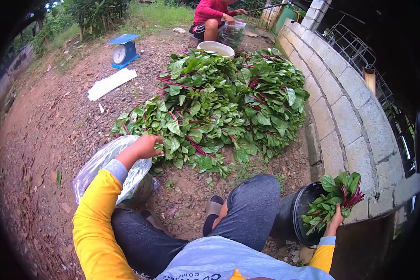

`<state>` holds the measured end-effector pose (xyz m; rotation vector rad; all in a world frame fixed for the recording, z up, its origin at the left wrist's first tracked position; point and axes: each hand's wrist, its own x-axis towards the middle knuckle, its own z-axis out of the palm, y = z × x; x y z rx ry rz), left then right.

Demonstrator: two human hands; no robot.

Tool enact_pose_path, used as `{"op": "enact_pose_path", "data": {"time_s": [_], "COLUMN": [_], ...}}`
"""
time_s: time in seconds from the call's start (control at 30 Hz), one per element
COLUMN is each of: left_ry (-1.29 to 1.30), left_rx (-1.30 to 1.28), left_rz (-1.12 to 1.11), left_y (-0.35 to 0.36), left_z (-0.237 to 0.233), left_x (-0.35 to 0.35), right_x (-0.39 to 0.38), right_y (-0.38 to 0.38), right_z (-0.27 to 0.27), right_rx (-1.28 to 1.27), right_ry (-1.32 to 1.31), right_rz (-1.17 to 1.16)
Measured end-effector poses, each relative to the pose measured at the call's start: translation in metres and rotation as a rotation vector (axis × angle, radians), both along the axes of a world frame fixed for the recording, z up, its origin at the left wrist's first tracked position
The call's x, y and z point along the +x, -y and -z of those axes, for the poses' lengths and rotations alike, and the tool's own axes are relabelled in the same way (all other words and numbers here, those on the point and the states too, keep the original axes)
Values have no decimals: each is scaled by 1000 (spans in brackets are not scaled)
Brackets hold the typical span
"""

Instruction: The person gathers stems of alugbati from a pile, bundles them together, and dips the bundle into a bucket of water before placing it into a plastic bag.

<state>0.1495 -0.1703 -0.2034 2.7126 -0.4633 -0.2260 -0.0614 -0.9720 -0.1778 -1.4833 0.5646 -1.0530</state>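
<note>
Hovering at 1 bucket (287, 213), right hand (337, 217) clamps 1 leafy bunch (323, 206); left hand (147, 147), I cannot tell.

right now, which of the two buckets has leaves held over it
The black plastic bucket beside the right knee: the right hand holds red-stemmed green leaves over it. The round white bucket stands beyond the big leaf pile.

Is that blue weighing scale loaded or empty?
Empty: nothing shows on the flat blue top of the scale. The leafy heap lies apart from it, on the ground.
</note>
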Motion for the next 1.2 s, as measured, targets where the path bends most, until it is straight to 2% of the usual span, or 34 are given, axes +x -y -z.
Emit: {"op": "enact_pose_path", "data": {"time_s": [0.23, 0.37, 0.7, 0.77, 0.83, 0.9, 0.93, 1.03, 1.07, 1.17, 1.2], "left_ry": [204, 184, 150, 35, -121, -144, -123, 183, 247, -106, -112], "left_rx": [-221, -281, -236, -140, -56, 139, 238, 356, 281, 339, 472], "left_rz": [-144, -202, -314, -336, -331, -358, -396, -430, -359, -382, -311], "left_y": [-26, -36, -81, -92, -107, -114, -113, -84, -80, -36, -27], "left_z": [-16, -28, -12, -15, -13, -11, -14, -33, -35, -45, -39], "left_x": [2, -12, -30, -35, -42, -53, -63, -85, -84, -96, -102], "right_x": [-7, -9, -4, -1, -2, -3, -4, -8, -10, -20, -22], "right_y": [-15, -11, -9, -4, 0, 18, 28, 17, 17, 21, 15], "right_z": [-13, -13, -15, -13, -14, -7, -3, -10, -11, -13, -16], "right_rx": [22, 5, 119, 153, 177, 245, 250, 238, 238, 260, 210], "right_ry": [-41, -32, -91, -145, -130, -143, -155, -165, -176, -189, -184], "right_rz": [-2, 33, 9, 7, -92, -113, -95, -47, -42, 7, 24]}}
